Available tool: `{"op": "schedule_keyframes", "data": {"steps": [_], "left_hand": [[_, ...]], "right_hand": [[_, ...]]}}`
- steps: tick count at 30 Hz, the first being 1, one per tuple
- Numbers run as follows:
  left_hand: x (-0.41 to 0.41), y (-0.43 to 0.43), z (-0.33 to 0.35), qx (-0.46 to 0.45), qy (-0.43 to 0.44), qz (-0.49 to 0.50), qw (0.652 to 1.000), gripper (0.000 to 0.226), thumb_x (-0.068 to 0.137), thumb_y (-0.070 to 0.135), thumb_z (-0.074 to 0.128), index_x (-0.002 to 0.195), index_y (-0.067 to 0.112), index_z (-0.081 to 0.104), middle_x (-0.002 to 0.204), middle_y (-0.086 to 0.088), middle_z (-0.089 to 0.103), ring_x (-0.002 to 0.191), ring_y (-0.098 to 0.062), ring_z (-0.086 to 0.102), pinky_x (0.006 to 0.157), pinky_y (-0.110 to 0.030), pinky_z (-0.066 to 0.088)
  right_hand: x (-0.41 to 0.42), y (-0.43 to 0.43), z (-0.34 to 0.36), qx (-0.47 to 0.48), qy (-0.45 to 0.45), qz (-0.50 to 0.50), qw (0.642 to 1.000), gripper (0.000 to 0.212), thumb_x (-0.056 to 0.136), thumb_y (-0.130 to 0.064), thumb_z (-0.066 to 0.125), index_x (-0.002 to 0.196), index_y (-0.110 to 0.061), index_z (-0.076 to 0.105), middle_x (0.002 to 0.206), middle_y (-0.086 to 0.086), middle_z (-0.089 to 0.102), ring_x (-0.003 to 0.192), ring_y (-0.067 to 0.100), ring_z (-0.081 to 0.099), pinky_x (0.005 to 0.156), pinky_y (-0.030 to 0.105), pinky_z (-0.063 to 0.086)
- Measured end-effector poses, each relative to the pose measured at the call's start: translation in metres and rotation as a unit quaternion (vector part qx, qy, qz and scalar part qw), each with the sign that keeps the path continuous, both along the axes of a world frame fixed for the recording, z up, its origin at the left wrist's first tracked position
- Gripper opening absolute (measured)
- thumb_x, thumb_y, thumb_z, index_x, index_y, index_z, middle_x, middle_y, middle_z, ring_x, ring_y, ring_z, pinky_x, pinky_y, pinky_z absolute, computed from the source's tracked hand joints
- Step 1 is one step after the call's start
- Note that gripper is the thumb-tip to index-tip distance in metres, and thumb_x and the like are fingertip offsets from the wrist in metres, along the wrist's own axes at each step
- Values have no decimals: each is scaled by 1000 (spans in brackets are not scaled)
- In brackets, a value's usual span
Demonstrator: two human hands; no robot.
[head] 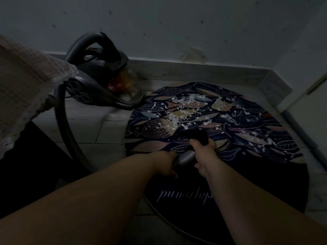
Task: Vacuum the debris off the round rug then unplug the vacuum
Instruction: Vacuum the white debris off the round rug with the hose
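You have one vacuum [99, 76], one hose [184, 159], one rug [261, 174] and two hands: left hand [165, 165], right hand [203, 153]. Debris flakes [184, 101] are too many to count.

The pale tiled floor [99, 131] carries it all. Directly under the grip, where the left hand [165, 164] and right hand [203, 151] clasp the ribbed hose [184, 159], lies the round rug [247, 156], dark with a fish-and-leaf print. It spreads beyond the grip, to its right and back toward the person. Beyond the grip and well to its left, the canister vacuum [99, 80] stands on the tiles, its front just beside the rug's rim, near the skirting [177, 69]. Left of the grip the hose curves across bare tiles.
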State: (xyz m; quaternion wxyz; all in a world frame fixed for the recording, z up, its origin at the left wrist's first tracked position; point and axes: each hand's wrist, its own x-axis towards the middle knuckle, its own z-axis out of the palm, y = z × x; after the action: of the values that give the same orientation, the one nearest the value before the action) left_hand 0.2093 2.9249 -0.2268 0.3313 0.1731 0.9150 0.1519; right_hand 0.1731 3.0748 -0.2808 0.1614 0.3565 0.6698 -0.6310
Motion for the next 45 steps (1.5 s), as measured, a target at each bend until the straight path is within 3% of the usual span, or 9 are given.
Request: {"op": "schedule_keyframes", "data": {"steps": [13, 16, 22, 28, 45], "left_hand": [[-27, 46, -18, 55, 1, 6, 998, 63, 86, 33, 65, 139, 15, 35, 138, -10, 47, 122, -26, 48, 97, -26, 39], [-32, 52, -23, 63, -14, 7, 998, 62, 85, 34, 66, 136, 15, 37, 135, -10, 50, 119, -26, 51, 99, -30, 42], [-36, 49, -26, 72, -18, 16, 997, 63, 85, 33, 65, 138, 16, 36, 135, -9, 50, 119, -25, 51, 100, -30, 42], [-35, 41, -24, 75, -18, 23, 997, 66, 86, 33, 65, 141, 18, 33, 137, -9, 49, 121, -24, 50, 98, -26, 40], [-31, 18, -19, 49, -21, 41, 998, 69, 87, 33, 64, 143, 17, 28, 139, -9, 46, 123, -25, 48, 90, -22, 37]], "right_hand": [[-23, 47, -1, 58, 22, -122, 991, 76, 93, -27, 62, 150, -35, 11, 132, 16, 47, 102, 37, 55, 87, 46, 52], [-27, 57, -3, 58, 21, -103, 993, 76, 92, -29, 63, 148, -37, 13, 132, 18, 49, 105, 39, 57, 92, 55, 51], [-39, 56, -1, 48, -3, -47, 998, 75, 93, -35, 61, 146, -44, 9, 136, 16, 48, 104, 36, 57, 88, 51, 54], [-41, 51, -2, 50, -1, -15, 999, 73, 94, -35, 60, 147, -42, 10, 123, 12, 49, 96, 32, 57, 85, 48, 55], [-46, 23, -3, 47, -8, 40, 998, 75, 89, -38, 62, 145, -45, 11, 139, 12, 45, 108, 37, 56, 93, 54, 52]]}}
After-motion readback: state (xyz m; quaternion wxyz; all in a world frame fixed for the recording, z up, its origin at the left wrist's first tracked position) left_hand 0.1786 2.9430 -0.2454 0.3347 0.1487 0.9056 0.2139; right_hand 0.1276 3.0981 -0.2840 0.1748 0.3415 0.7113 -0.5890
